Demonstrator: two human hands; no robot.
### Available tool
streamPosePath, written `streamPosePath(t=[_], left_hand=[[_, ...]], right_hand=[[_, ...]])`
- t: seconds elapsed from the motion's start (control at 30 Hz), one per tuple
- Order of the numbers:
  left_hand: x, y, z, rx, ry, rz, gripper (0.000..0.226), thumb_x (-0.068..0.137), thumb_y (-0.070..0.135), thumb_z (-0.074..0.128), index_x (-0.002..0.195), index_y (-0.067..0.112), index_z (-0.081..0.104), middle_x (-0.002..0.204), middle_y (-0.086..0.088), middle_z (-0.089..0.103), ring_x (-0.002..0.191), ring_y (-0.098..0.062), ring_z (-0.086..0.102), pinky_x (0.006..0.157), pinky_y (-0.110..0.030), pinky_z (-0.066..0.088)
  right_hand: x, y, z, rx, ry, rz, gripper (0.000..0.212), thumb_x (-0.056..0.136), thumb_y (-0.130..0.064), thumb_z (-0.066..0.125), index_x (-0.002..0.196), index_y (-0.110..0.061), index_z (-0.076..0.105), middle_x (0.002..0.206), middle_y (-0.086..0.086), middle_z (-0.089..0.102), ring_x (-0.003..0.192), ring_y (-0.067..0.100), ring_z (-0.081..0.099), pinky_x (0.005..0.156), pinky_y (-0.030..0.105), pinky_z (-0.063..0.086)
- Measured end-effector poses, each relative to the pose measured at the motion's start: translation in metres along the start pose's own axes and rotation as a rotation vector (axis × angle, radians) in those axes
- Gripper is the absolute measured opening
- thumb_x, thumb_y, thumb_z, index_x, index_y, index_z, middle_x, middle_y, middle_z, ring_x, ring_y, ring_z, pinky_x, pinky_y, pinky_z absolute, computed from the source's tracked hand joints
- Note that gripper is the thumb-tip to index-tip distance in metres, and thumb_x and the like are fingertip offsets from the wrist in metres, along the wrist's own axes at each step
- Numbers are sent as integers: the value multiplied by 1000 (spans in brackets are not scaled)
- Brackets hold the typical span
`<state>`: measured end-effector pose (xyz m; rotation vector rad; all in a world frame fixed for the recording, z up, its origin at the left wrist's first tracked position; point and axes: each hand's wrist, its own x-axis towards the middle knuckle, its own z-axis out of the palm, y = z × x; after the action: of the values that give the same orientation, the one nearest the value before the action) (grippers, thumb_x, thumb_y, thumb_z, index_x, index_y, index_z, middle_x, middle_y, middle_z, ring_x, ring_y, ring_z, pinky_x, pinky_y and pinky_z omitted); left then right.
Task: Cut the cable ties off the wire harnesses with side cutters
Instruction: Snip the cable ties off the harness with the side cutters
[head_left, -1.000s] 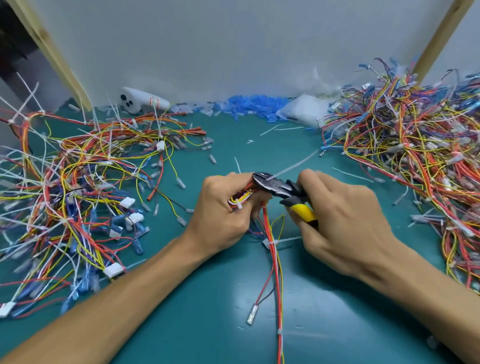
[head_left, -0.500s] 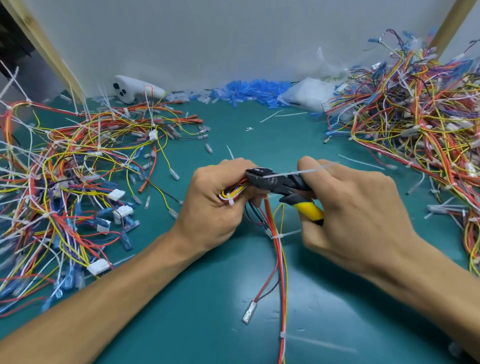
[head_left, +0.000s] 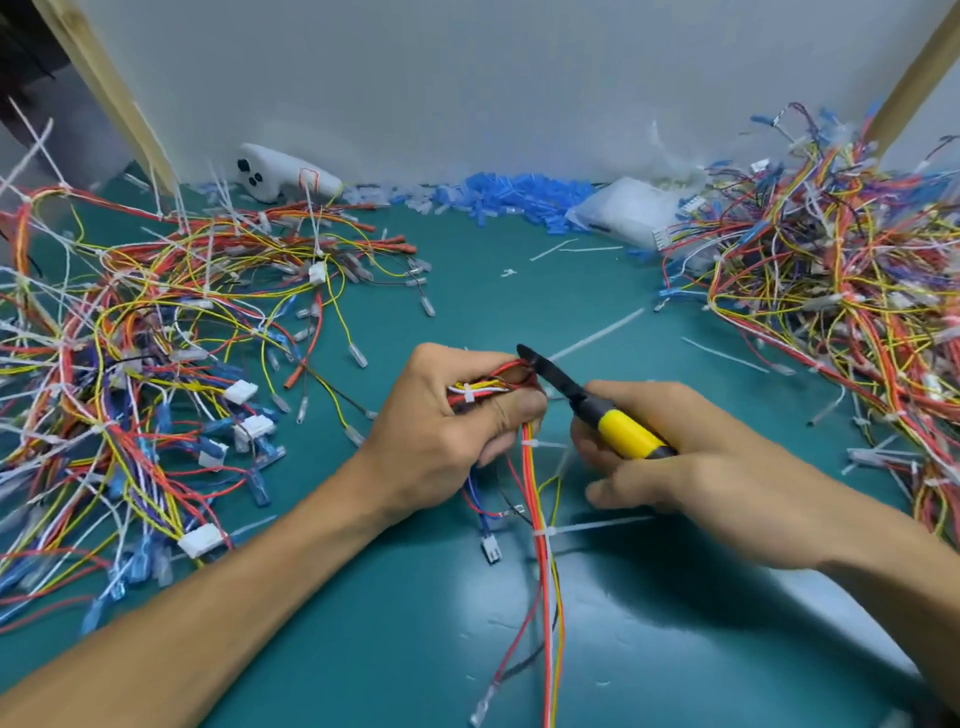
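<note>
Harness (head_left: 488, 387) in left hand (head_left: 441, 431) grip, cutters (head_left: 618, 428) beside

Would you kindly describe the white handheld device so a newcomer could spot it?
Follow the grey back wall to its left end, near the wooden post. The white device lies there behind the wire pile; it alone has dark round buttons.

Bright, even light from above, no hard glare. Soft dark shadow on the teal worktop (head_left: 493, 312) under the right hand (head_left: 691, 457) and forearm, with a faint sheen near bottom centre. The right hand's fingers are motion-blurred; the left hand (head_left: 447, 431) is sharper. Left wire pile (head_left: 130, 338) and right wire pile (head_left: 841, 270) go soft and smeared toward the edges. Wide-angle bend: left wooden post (head_left: 104, 88) and right wooden post (head_left: 914, 78) lean outward.
</note>
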<state>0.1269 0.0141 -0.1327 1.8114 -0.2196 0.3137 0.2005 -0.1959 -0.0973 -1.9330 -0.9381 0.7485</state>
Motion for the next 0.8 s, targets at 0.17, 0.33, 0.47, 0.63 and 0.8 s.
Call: streamPosePath(t=[0.17,0.33,0.47,0.63,0.8], left_hand=[[-2,1,4,-64,55,0,34,99,12,61,69,-2,55,47,2,41,45,-18,30,47,-28,25],[-2,0,5,66,66,65,32,98,13,62,68,5,57,48,2,43,47,-12,32,48,-28,27],[-2,1,8,121,78,63,29,96,16,64,69,5,61,51,-5,44,50,-12,33,48,-31,28],[1,0,4,185,100,108,25,90,12,62,65,15,59,54,-6,42,54,-12,31,49,-28,27],[0,-1,7,180,122,123,25,90,13,64,66,8,59,56,-8,41,56,-13,31,48,-33,30]], right_hand=[[0,2,8,-53,95,-16,18,74,-24,69,85,-20,55,68,-5,51,60,17,45,53,31,43],[4,6,20,-493,382,-171,24,73,-23,58,83,-25,36,72,-3,46,71,24,44,60,52,42],[3,10,20,-572,357,-243,30,72,-14,54,93,-26,36,88,-13,40,84,13,40,71,31,35],[7,10,26,-640,419,-287,24,75,-10,50,96,-18,41,89,-8,40,84,24,36,73,35,32],[6,10,26,-622,424,-272,18,75,-18,45,85,-23,31,70,-8,38,70,27,35,60,42,35]])
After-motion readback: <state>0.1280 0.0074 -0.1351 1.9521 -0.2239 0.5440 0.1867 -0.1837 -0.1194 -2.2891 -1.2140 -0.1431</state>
